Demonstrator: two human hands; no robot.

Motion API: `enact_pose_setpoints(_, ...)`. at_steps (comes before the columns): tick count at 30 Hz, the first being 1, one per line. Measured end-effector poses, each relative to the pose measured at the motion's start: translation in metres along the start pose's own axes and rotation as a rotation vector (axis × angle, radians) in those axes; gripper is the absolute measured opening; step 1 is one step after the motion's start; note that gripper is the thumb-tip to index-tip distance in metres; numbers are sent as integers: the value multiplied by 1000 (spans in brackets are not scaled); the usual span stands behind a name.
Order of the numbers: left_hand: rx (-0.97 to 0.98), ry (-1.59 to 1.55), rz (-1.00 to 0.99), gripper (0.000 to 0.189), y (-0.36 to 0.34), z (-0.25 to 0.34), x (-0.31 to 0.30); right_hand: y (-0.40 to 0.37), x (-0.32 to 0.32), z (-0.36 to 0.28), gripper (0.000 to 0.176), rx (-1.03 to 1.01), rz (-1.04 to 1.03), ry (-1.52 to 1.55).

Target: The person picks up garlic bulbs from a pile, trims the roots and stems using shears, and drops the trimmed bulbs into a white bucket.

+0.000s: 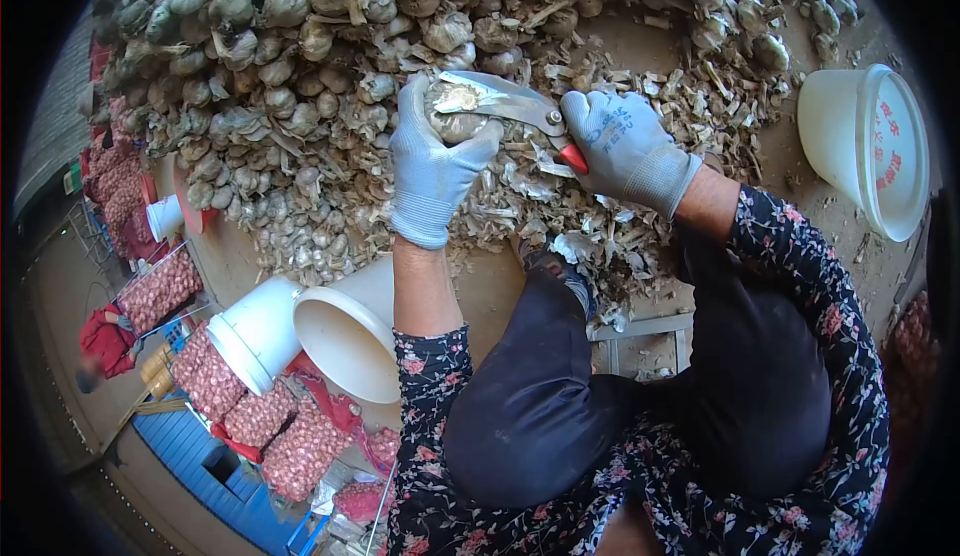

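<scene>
Lap (540, 396): dark trousers, nearest the camera; floral sleeves on both sides of it
Left hand (432, 171): grey glove, fingers wrapped round a bulb (452, 116); held up just in front of the pile
Right hand (625, 146): grey glove, closed on the red grip of the shears (505, 101); blades point left and lie against the top of the bulb
Bulb: centre of the scene, between the two hands, over the scraps; its lower half is hidden in the glove
Bulb handling: probably light and firm, with a dry papery skin that flakes and may slip; cloves likely bruise under a hard squeeze; best held round the belly as here, with the end left free
Shears handling: stiff metal, sharp at the edges; safe to hold only at the grips; the blade tip sits close to the left fingers, so a slip could nick the glove
Pile (280, 46): many garlic heads on the ground, far and left
Scraps (620, 226): dry stalks and skins, just beyond the knees
Bucket (865, 146): white, on its side, far right
Buckets (300, 331): two white ones, tipped, near left
Bags (260, 416): red mesh, filled, near left
Person (105, 341): in red, at the left edge, well apart
</scene>
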State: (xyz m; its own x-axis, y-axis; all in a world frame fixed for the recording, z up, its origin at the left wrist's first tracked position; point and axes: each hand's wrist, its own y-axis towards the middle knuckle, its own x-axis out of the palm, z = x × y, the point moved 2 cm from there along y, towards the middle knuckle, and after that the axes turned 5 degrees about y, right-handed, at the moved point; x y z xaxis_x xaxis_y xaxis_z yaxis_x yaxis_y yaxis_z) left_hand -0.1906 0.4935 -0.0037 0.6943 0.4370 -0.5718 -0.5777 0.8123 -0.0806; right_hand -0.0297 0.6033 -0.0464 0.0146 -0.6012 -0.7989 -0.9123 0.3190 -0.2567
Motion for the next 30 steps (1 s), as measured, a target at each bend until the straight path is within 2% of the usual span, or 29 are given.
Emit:
enact_pose_setpoints(2, 24, 64, 9, 53, 0, -5, 2, 1, 6, 4, 36, -27, 29, 21)
enact_pose_setpoints(4, -49, 235, 18, 51, -1, -10, 3, 5, 10, 10, 32, 144, -67, 199)
enact_pose_setpoints(6, -18, 338, 41, 51, -2, -24, 2, -2, 22, 20, 28, 145, -20, 256)
enact_pose_setpoints(8, -92, -117, 83, 52, -2, -40, -1, -15, 27, 27, 27, 110, -16, 406)
enact_pose_setpoints(9, -140, -488, 43, 52, -5, -44, -3, -23, 28, 28, 29, 60, -75, 507)
enact_pose_setpoints(10, -139, -488, 50, 52, -11, -46, -3, -30, 29, 27, 34, 60, -208, 597)
enact_pose_setpoints(12, -126, -1180, 20, 53, -20, -41, 5, -42, 29, 15, 36, 52, -224, 734)
enact_pose_setpoints(13, -119, -1213, 9, 54, -23, -42, 10, -44, 25, 12, 45, 82, -344, 748)
enact_pose_setpoints(14, -117, -1216, 9, 54, -26, -38, 15, -41, 24, 8, 45, 83, -344, 744)
enact_pose_setpoints(16, -105, -1280, -20, 48, -31, -30, 21, -37, 22, 0, 57, 60, -311, 773)
enact_pose_setpoints(17, -167, -1231, -38, 47, -31, -30, 20, -33, 20, -3, 66, 56, -324, 705)
enact_pose_setpoints(18, -167, -1231, -38, 47, -31, -30, 22, -30, 23, -4, 66, 56, -323, 705)
enact_pose_setpoints(20, -138, -1187, -70, 45, -32, -26, 27, -24, 31, -7, 53, -28, -224, 792)
enact_pose_setpoints(22, -157, -1176, -52, 46, -36, -33, 29, -22, 30, -10, 51, 36, -222, 874)
enact_pose_setpoints(24, -209, -1235, -10, 50, -41, -36, 29, -23, 25, -13, 46, 34, -337, 900)
enact_pose_setpoints(27, -217, -1208, 6, 50, -54, -34, 16, -34, 15, -11, 39, 138, -424, 928)
enact_pose_setpoints(28, -216, -1169, 102, 47, -64, -30, 1, -40, 15, -7, 36, 193, -481, 984)
enact_pose_setpoints(29, -195, -980, 278, 42, -77, -35, -25, -45, 26, 0, 31, 208, -483, 995)
enact_pose_setpoints(30, -166, -977, 505, 37, -101, -31, -53, -50, 30, 6, 31, 211, -485, 994)
